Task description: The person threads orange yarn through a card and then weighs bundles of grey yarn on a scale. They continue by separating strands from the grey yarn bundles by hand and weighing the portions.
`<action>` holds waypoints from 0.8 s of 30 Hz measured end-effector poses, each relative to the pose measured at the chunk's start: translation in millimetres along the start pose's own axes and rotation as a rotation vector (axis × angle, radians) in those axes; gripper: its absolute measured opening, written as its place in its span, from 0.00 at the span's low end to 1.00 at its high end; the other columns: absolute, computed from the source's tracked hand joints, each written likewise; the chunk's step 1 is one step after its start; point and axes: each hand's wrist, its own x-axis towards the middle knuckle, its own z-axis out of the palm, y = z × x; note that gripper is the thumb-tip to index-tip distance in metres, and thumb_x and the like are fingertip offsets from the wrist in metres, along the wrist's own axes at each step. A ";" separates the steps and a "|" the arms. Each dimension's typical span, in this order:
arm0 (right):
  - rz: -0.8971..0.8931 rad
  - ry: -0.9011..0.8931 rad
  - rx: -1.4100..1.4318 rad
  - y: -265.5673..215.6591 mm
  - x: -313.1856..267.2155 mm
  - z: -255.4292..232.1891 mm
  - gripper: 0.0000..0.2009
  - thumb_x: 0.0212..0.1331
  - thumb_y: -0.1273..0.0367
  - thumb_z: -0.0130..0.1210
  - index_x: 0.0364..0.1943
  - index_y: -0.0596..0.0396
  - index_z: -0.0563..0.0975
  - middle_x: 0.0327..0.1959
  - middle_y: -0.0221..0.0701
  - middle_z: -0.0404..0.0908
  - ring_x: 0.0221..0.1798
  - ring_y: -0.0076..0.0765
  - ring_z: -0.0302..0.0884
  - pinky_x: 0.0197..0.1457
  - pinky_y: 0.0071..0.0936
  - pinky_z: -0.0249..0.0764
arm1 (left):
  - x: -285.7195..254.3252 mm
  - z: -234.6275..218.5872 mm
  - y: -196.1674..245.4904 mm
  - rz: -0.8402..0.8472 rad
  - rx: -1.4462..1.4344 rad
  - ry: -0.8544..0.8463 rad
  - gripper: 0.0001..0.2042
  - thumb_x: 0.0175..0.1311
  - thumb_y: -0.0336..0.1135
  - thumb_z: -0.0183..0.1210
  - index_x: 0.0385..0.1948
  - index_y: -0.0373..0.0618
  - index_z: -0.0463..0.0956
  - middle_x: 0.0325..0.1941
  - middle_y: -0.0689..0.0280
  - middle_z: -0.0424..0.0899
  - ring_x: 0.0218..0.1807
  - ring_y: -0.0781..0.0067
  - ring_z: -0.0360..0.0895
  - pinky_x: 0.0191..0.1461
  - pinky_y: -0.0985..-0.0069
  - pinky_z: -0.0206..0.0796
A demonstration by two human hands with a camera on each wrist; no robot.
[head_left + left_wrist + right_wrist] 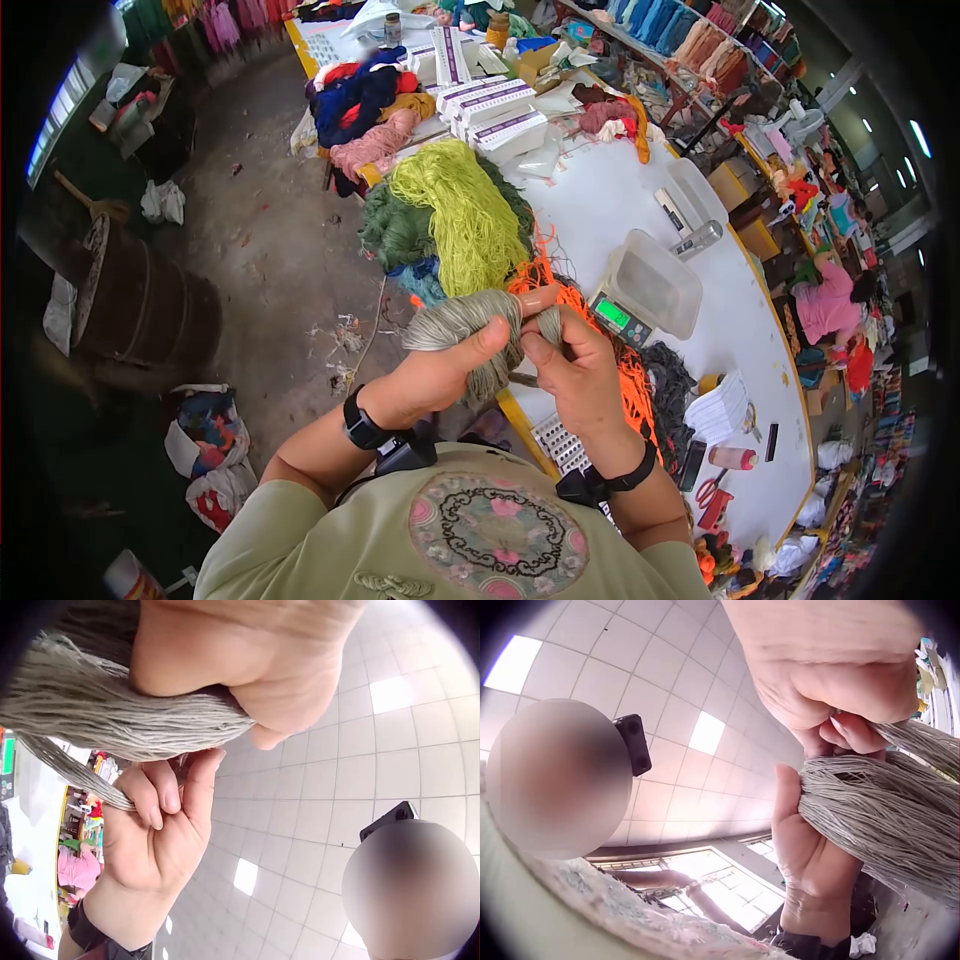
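While the left hand (440, 375) wraps its fingers and thumb round the thick body of a grey yarn hank (470, 325), the right hand (575, 370) pinches a thinner strand of it between curled fingers. The hank sits at the centre of the head view, held above the near edge of the white table (610, 195), below the lime-green yarn (465, 215) and left of the digital scale (620, 318). It looks like a twisting or tying-off step; the next move probably calls for keeping tension while the strand winds round.

The grey yarn skein (470, 330) is partly hidden behind both hands. The scale display (612, 314) is too small to read. Labels on the white boxes (495, 115) are illegible.
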 end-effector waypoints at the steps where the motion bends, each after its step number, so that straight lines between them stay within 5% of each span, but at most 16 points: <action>1: 0.017 0.009 0.045 -2.2 -1.8 4.0 0.06 0.60 0.70 0.59 0.37 0.54 0.75 0.25 0.16 0.68 0.22 0.10 0.56 0.23 0.12 0.52 | -3.1 0.1 2.6 0.000 0.000 -0.005 0.33 0.67 0.53 0.52 0.65 0.36 0.60 0.64 0.61 0.69 0.62 0.72 0.66 0.65 0.71 0.58; 6: -0.100 0.027 -0.067 -0.7 -9.3 19.7 0.06 0.60 0.69 0.58 0.37 0.54 0.75 0.25 0.16 0.68 0.21 0.10 0.56 0.21 0.12 0.51 | -11.7 1.2 17.6 0.230 0.494 -0.026 0.23 0.71 0.45 0.50 0.57 0.34 0.68 0.61 0.56 0.73 0.61 0.69 0.69 0.64 0.71 0.60; 8: -0.042 0.083 0.006 -6.6 -13.2 23.8 0.05 0.60 0.73 0.58 0.37 0.59 0.76 0.35 0.22 0.71 0.36 0.17 0.66 0.41 0.17 0.64 | -13.2 -0.3 20.6 0.216 0.461 -0.060 0.22 0.71 0.44 0.49 0.55 0.34 0.69 0.61 0.55 0.73 0.61 0.68 0.69 0.64 0.71 0.60; 13: 0.003 0.096 0.210 -18.6 -23.8 30.3 0.05 0.61 0.72 0.57 0.39 0.57 0.76 0.34 0.20 0.70 0.36 0.15 0.65 0.40 0.16 0.63 | -20.9 5.5 24.8 0.131 0.292 -0.017 0.19 0.71 0.41 0.49 0.52 0.34 0.72 0.60 0.54 0.73 0.62 0.67 0.69 0.64 0.70 0.61; 22: -0.007 0.125 0.224 -18.2 -35.7 37.9 0.06 0.62 0.70 0.57 0.39 0.55 0.76 0.28 0.17 0.66 0.28 0.12 0.59 0.31 0.14 0.56 | -25.8 5.2 24.2 0.186 0.487 -0.042 0.13 0.69 0.32 0.52 0.51 0.37 0.75 0.52 0.59 0.80 0.54 0.71 0.75 0.60 0.74 0.65; 24: -0.001 0.124 0.253 -18.9 -37.9 38.5 0.06 0.62 0.70 0.57 0.39 0.54 0.76 0.27 0.16 0.65 0.26 0.12 0.57 0.28 0.14 0.54 | -28.5 12.0 26.1 0.054 0.249 0.033 0.12 0.68 0.31 0.53 0.50 0.38 0.76 0.50 0.61 0.81 0.54 0.73 0.75 0.59 0.74 0.66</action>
